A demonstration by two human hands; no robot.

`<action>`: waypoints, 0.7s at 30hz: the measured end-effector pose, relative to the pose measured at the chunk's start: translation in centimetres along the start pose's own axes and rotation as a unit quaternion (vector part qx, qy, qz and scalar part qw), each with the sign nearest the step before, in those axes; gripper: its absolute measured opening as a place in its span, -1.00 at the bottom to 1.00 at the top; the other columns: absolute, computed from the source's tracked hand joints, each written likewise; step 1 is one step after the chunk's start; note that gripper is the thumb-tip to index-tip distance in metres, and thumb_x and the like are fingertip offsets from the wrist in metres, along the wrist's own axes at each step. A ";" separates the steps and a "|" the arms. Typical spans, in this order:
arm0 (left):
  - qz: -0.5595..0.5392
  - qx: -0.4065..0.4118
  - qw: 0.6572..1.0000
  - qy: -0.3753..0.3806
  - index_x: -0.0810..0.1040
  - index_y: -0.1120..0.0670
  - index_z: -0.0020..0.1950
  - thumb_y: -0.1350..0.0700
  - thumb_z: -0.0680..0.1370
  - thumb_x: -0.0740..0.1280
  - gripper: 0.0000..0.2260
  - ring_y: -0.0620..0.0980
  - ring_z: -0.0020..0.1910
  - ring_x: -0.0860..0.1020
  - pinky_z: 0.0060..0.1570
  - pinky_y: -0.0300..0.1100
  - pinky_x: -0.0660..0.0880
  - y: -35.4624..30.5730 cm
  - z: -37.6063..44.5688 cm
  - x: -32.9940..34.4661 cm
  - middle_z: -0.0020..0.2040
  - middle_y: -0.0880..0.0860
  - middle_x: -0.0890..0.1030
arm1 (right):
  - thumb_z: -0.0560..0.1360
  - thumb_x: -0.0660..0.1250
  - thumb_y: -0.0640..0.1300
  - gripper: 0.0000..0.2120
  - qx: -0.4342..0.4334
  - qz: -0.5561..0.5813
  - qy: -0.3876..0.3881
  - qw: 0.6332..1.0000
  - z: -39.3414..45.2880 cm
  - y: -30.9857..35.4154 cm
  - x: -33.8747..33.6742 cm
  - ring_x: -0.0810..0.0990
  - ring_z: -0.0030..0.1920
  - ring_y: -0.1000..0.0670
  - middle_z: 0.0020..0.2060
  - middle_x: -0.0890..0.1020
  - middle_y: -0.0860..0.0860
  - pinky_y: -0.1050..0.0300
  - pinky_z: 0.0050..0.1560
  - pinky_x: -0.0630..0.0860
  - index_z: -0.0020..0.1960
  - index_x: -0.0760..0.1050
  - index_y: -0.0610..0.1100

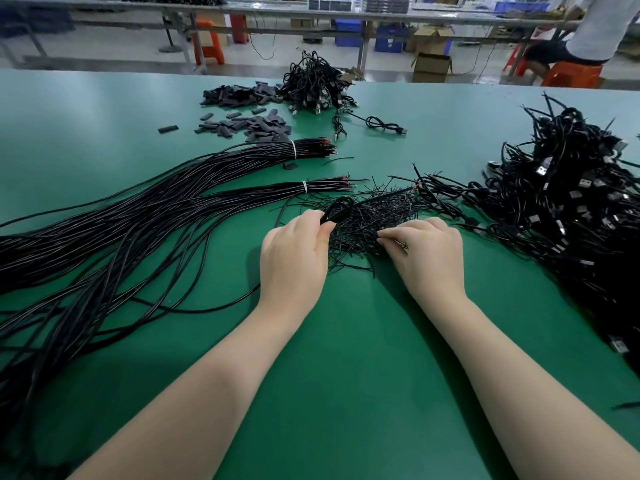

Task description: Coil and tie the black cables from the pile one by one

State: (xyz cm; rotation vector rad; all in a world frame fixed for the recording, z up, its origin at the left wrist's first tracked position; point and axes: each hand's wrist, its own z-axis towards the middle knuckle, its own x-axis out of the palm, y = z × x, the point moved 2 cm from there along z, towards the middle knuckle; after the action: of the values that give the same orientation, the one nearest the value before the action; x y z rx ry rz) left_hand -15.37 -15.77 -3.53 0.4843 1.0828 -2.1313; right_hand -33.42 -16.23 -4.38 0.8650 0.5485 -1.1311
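Two of our bare hands meet near the middle of the frame over a green table (346,341). Our left hand (294,258) grips a coiled black cable (337,209), its small loop sticking up past the fingertips just above center. Our right hand (429,254) has its fingers curled down into a heap of thin black ties (367,216) that lies between and just beyond both hands; it seems to pinch some strands, though we cannot tell exactly which. Along the left side of the frame long uncoiled black cables (104,237) sweep across the table, gathered at their far ends into two bundles by white bands (293,148). At the right edge sits a large pile of finished coils with USB plugs (568,209). In the upper middle we see a smaller mound of coiled cables (315,84), with scattered dark sleeve pieces (249,123) just left of it. Orange stools (207,43) and cardboard boxes (431,67) stand beyond the table's far edge.
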 end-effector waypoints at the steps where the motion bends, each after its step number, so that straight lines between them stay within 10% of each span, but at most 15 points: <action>1: 0.003 -0.006 1.000 -0.011 0.53 0.20 0.02 0.00 0.65 0.07 -0.66 -0.01 -0.29 0.30 -0.04 -0.03 0.36 0.0 0.0 -0.2 -0.30 -0.16 0.31 | 0.47 0.45 -0.07 -0.92 0.006 0.004 -0.006 1.000 -0.1 0.0 -0.2 0.56 -0.05 -0.18 -0.14 0.71 0.00 0.03 -0.08 0.27 -0.08 0.71 -0.04; 8: 0.006 -0.035 0.997 -0.076 0.54 0.18 0.03 -0.07 0.63 0.00 -0.58 0.08 -0.14 0.50 0.05 0.02 0.39 -1.8 0.7 -3.5 -0.16 0.06 0.59 | 0.47 0.44 -0.13 -0.96 -0.036 -0.121 -0.110 0.986 0.8 0.5 -3.9 0.56 -0.20 -0.17 -0.25 0.67 -0.03 0.02 -0.14 0.29 -0.14 0.67 -0.06; 15: -0.032 0.002 0.999 -0.002 0.28 0.01 -0.19 0.04 0.67 0.12 -0.77 -0.07 -0.40 0.26 -0.34 -0.07 0.10 -5.1 0.3 -2.6 -0.40 -0.14 0.25 | 0.50 0.40 0.03 -0.87 0.018 -0.110 -0.055 0.992 0.4 -1.2 -5.9 0.58 -0.10 -0.15 -0.20 0.69 0.00 0.01 -0.10 0.26 -0.08 0.67 0.00; 21: 0.005 -0.038 0.998 0.055 0.48 0.12 0.05 0.00 0.68 0.10 -0.75 0.10 -0.22 0.47 -0.24 -0.06 0.25 -5.3 -1.4 0.9 -0.24 -0.05 0.48 | 0.48 0.46 -0.10 -0.93 -0.212 -0.083 -0.158 0.961 -1.8 -0.3 -8.1 0.58 -0.22 -0.13 -0.19 0.63 0.00 -0.01 -0.12 0.34 -0.19 0.65 -0.01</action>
State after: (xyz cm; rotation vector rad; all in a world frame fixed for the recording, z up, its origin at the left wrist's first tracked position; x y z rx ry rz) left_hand -19.79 -12.77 -1.98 0.5750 1.2148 -2.0661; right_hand -36.49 -10.42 0.65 0.2643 0.5747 -1.2156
